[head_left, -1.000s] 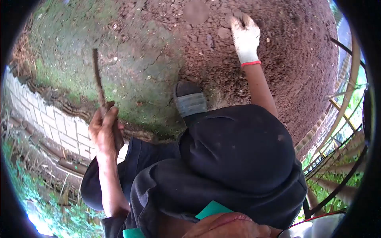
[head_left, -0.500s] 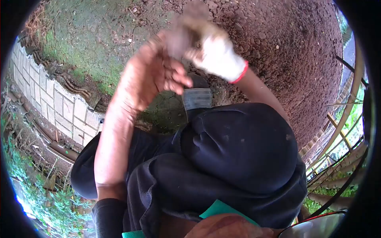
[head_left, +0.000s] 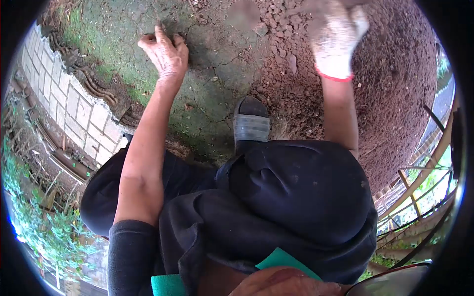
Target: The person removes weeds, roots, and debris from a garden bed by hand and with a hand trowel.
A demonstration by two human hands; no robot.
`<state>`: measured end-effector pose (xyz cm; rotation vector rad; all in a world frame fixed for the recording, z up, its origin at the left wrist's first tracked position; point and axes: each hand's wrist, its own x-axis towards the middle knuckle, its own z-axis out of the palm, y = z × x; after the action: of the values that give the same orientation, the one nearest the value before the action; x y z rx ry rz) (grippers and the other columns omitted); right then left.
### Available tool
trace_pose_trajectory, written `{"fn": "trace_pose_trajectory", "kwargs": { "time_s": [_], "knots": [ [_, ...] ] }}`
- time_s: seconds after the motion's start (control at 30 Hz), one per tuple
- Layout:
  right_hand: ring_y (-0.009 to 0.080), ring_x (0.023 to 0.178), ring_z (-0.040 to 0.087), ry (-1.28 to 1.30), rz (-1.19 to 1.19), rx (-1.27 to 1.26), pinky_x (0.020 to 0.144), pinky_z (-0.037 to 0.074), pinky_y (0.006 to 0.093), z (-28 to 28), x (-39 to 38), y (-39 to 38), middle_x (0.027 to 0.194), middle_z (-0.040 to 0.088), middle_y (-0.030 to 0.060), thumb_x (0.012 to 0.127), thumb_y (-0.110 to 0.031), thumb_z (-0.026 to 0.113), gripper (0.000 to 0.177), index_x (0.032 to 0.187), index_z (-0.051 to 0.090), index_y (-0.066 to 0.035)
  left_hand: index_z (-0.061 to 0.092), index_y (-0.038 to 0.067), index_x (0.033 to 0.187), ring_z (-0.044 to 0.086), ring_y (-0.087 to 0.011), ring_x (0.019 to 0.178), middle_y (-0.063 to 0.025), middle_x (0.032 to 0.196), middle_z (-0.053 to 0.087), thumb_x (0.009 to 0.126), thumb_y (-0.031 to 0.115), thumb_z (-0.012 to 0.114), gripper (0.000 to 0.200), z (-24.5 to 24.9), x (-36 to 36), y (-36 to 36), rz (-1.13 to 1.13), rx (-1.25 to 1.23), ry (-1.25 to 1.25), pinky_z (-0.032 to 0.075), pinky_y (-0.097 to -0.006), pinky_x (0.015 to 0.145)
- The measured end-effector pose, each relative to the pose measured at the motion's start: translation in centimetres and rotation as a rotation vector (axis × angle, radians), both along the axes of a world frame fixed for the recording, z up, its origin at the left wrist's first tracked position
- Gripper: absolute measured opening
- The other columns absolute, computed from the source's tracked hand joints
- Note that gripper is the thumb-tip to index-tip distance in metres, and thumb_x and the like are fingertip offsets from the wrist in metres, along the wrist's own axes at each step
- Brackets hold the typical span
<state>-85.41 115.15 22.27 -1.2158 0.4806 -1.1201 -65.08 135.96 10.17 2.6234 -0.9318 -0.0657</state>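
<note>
My bare left hand (head_left: 168,53) reaches down to the mossy, cracked soil (head_left: 212,64) at the upper left. Its fingers are apart and bent toward the ground, and I see nothing held in them. On my right hand (head_left: 338,42) is a dirty white knit glove with a red cuff. It is over the loose brown soil (head_left: 296,91) near the top edge, with its fingers smeared by motion. A dark blurred shape by those fingers looks gripped, but its kind cannot be made out.
Between the hands, my foot wears a dark sandal with a grey strap (head_left: 252,127). To the left runs a paved path (head_left: 74,106) with a broken, wavy edging (head_left: 91,91). Green plants (head_left: 49,222) grow at lower left; poles and a fence (head_left: 419,197) stand at right.
My hands were close together above the foot and have moved apart. The left went up-left and down to the soil; the gloved right went up-right with the blurred thing.
</note>
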Motion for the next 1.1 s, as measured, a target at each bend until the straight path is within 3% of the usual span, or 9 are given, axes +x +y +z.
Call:
{"fn": "trace_pose_trajectory", "kwargs": {
  "time_s": [0.07,0.23,0.4,0.53,0.63,0.77,0.87,0.93,1.1],
  "knots": [
    [0.0152,0.083,0.064,0.319,-0.038,0.271,0.072,0.055,0.0290,-1.7,0.4,1.3,0.101,0.066,0.0072,0.085,-0.006,0.065,0.022,0.106,0.061,-0.001,0.041,0.000,0.140,0.042,-0.0439,0.107,-0.0299,0.116,0.036,0.082,0.019,0.066,0.065,-0.2,-0.4,0.1,-0.028,-0.035,-0.012,0.040,-0.0505,0.094],
    [0.0142,0.076,0.064,0.092,0.066,-0.003,0.070,0.056,0.0304,-4.2,-0.4,-0.8,0.089,0.064,0.0042,0.083,-0.004,0.064,0.019,0.101,0.062,0.000,0.035,0.007,0.147,0.030,-0.0540,0.127,-0.0372,0.129,0.030,0.088,0.028,0.064,0.069,-1.1,1.4,-1.7,-0.011,-0.083,-0.012,0.028,-0.0548,0.110],
    [0.0284,0.096,0.066,-0.326,-0.233,0.383,0.083,0.057,0.0466,1.3,0.2,1.0,0.125,0.057,0.0157,0.096,-0.046,0.051,0.051,0.131,0.050,-0.010,0.032,0.014,0.151,0.029,-0.0511,0.129,-0.0366,0.127,0.035,0.091,0.043,0.059,0.072,-3.4,2.3,-1.6,-0.228,-0.007,-0.140,0.026,-0.0549,0.110],
    [0.0203,0.089,0.067,0.379,-0.138,0.015,0.075,0.059,0.0360,-8.3,1.0,-1.2,0.111,0.065,0.0101,0.094,-0.037,0.061,0.040,0.122,0.055,-0.008,0.038,0.013,0.148,0.033,-0.0514,0.126,-0.0363,0.128,0.035,0.089,0.038,0.059,0.067,-3.3,2.6,-1.5,-0.315,-0.018,-0.135,0.028,-0.0535,0.109],
    [0.0161,0.086,0.067,0.325,-0.140,-0.010,0.071,0.059,0.0305,-7.6,0.4,-3.2,0.102,0.068,0.0070,0.091,-0.031,0.067,0.037,0.116,0.056,-0.006,0.038,0.019,0.149,0.034,-0.0500,0.126,-0.0329,0.130,0.032,0.092,0.038,0.057,0.062,-3.3,3.1,-1.3,-0.349,0.049,-0.125,0.030,-0.0538,0.109],
    [0.0187,0.081,0.066,-0.407,-0.025,0.571,0.067,0.059,0.0320,0.7,1.5,-0.5,0.099,0.066,0.0082,0.094,-0.050,0.057,0.046,0.115,0.057,-0.009,0.035,0.035,0.150,0.028,-0.0451,0.130,-0.0276,0.137,0.021,0.094,0.045,0.056,0.060,-1.1,3.7,-1.0,-0.188,-0.091,-0.031,0.029,-0.0558,0.110],
    [0.0182,0.077,0.066,-0.311,0.273,0.272,0.066,0.060,0.0317,-6.2,1.7,-1.1,0.093,0.065,0.0095,0.094,-0.044,0.061,0.040,0.111,0.058,-0.007,0.036,0.037,0.149,0.027,-0.0483,0.130,-0.0282,0.133,0.027,0.097,0.043,0.052,0.055,-1.7,5.2,0.4,-0.149,0.051,-0.165,0.023,-0.0577,0.112],
    [0.0172,0.073,0.066,0.216,-0.108,0.121,0.061,0.058,0.0288,-9.5,1.1,-0.9,0.091,0.065,0.0090,0.090,-0.030,0.071,0.033,0.111,0.059,-0.007,0.036,0.039,0.149,0.019,-0.0510,0.137,-0.0295,0.143,0.023,0.098,0.046,0.047,0.052,-3.1,4.9,1.4,-0.176,0.227,-0.202,0.018,-0.0587,0.114],
    [0.0213,0.080,0.069,-0.236,-0.092,0.304,0.060,0.060,0.0328,0.3,2.5,-1.1,0.099,0.067,0.0097,0.094,-0.029,0.065,0.029,0.115,0.060,-0.010,0.032,0.034,0.152,0.008,-0.0504,0.144,-0.0245,0.159,0.009,0.100,0.050,0.037,0.054,-3.3,2.1,2.4,-0.146,0.186,-0.084,0.009,-0.0577,0.117]
  ]
}}
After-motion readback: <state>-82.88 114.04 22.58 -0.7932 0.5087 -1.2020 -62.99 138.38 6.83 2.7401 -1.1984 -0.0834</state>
